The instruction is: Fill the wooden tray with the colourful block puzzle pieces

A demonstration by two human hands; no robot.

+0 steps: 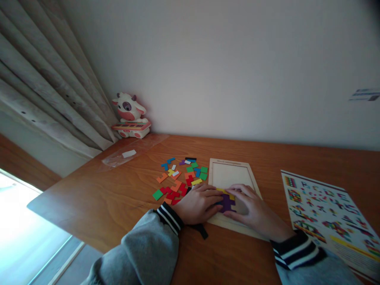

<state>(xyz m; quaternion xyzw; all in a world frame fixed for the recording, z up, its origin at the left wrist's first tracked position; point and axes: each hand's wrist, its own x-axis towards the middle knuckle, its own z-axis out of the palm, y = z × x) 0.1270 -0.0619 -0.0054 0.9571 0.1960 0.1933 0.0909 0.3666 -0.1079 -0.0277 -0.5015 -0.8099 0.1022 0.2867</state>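
A pale wooden puzzle tray (218,164) lies on the table, with joined purple (227,203) and yellow (223,191) puzzle pieces at its near end. My left hand (200,202) rests over the tray's left edge, fingers stretched out and lying at the left side of these pieces. Some blue shows under its fingertips. From the right, my right hand (252,208) has its thumb at the purple piece's lower edge and its index finger on the yellow piece, the purple one between them. The palm sides of both hands are hidden.
Several loose coloured puzzle pieces (177,185) lie left of the tray. A printed pattern sheet (329,213) is at the right. Farther back left are a clear plastic bag (114,159) and a cow toy (130,114) with a keyboard. A dark strap (203,231) lies below my left wrist.
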